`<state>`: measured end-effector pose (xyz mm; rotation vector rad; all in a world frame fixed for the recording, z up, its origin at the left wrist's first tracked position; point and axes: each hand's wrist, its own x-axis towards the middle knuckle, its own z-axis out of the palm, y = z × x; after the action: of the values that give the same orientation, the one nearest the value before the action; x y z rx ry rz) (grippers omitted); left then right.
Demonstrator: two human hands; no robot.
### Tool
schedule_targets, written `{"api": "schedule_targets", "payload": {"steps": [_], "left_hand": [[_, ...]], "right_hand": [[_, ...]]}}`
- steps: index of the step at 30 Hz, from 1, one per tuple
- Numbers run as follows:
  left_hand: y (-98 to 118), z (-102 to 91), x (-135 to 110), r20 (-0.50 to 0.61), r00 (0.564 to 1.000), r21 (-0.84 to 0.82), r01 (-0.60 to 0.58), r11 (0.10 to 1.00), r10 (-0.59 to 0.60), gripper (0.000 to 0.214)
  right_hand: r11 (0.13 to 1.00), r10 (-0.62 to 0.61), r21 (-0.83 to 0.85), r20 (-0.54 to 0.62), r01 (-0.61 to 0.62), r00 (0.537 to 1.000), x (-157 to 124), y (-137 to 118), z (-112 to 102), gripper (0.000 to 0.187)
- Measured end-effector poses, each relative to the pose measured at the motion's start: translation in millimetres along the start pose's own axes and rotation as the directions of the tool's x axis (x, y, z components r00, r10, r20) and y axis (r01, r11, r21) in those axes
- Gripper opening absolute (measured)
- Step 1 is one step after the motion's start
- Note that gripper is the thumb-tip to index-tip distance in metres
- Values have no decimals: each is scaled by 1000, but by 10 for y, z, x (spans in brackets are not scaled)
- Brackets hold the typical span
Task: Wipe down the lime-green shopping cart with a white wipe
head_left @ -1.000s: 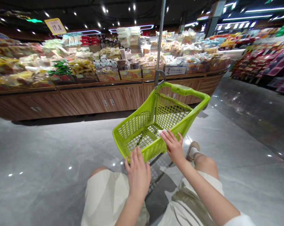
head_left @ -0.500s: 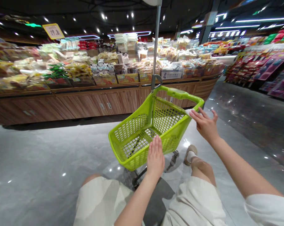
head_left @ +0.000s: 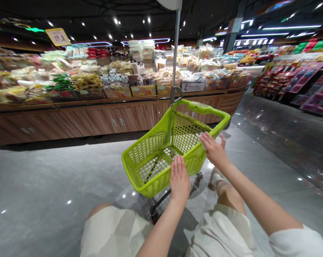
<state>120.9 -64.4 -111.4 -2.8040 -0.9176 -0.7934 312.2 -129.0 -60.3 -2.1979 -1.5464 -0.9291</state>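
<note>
A lime-green mesh shopping basket (head_left: 146, 150) on a wheeled frame stands tilted on the floor in front of me. My left hand (head_left: 179, 180) lies flat against the basket's near outer wall, fingers stretched out. My right hand (head_left: 214, 150) rests on the right rim just below the green handle (head_left: 204, 107), pressing a small white cloth (head_left: 202, 135) that peeks out at the fingertips. The basket is empty inside. My knees in pale shorts (head_left: 115, 232) fill the bottom of the view.
A metal pole (head_left: 175, 53) rises from the back of the basket. A long wooden counter (head_left: 97, 119) piled with packaged food runs behind, with a yellow price sign (head_left: 57, 36). Colourful shelves (head_left: 297, 78) stand at the right. Glossy grey floor (head_left: 43, 185) surrounds me.
My right hand went from the near rim up to the handle end, then slid back down the right rim. My left hand moved from the near corner to the side wall.
</note>
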Motion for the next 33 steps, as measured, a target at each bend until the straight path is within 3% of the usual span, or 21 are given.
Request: {"api": "schedule_targets", "payload": {"steps": [2,4,7,10,12,15,17,19,21,23,25,27,28,30,33], "left_hand": [[-23,23,-4,-5,1000,19,-26,999,26,68],[-61,44,-10,-6,999,22,-53,998,53,71],[-99,64,-14,-11,997,1,-73,997,73,75],[-80,67,-13,-13,997,-11,-74,997,74,75],[-47,59,-11,-8,998,-6,-66,998,66,73],[-3,39,-7,7,998,13,-58,998,58,70],[6,26,-5,16,998,17,-54,998,54,70],[0,14,-6,23,999,12,-48,999,48,72],[-15,4,-9,33,998,11,-49,999,49,73],[-28,-2,-16,42,998,9,-56,998,56,74],[-33,0,-24,45,997,3,-64,998,64,74],[-28,12,-33,43,997,-1,-63,998,63,73],[-24,21,-38,42,997,-2,-61,998,61,73],[-17,42,-48,44,998,-1,-51,999,51,72],[-22,58,-58,42,998,2,-50,999,50,74]], "right_hand": [[988,-137,77,45,133,990,-124,-369,28,63],[958,-272,124,89,260,958,-163,-475,11,63],[948,-318,65,106,313,942,-44,-36,-63,67],[984,-162,-73,35,164,986,131,605,-110,69],[994,-33,-108,-19,31,999,168,729,-91,67],[998,19,-55,-27,-20,999,42,287,-7,66],[992,-121,34,22,121,992,-101,-180,40,66],[959,-270,113,85,260,959,-193,-481,48,65],[933,-349,132,121,333,929,-180,-450,19,66],[945,-325,78,119,318,938,-73,-115,-26,67],[979,-201,-20,75,203,977,60,318,-66,67],[995,-45,-94,7,45,999,142,584,-82,65],[994,17,-109,-15,-19,1000,144,599,-79,64],[995,52,-89,-20,-54,998,66,389,-50,65],[991,-133,27,50,132,990,-148,-169,2,69]]}}
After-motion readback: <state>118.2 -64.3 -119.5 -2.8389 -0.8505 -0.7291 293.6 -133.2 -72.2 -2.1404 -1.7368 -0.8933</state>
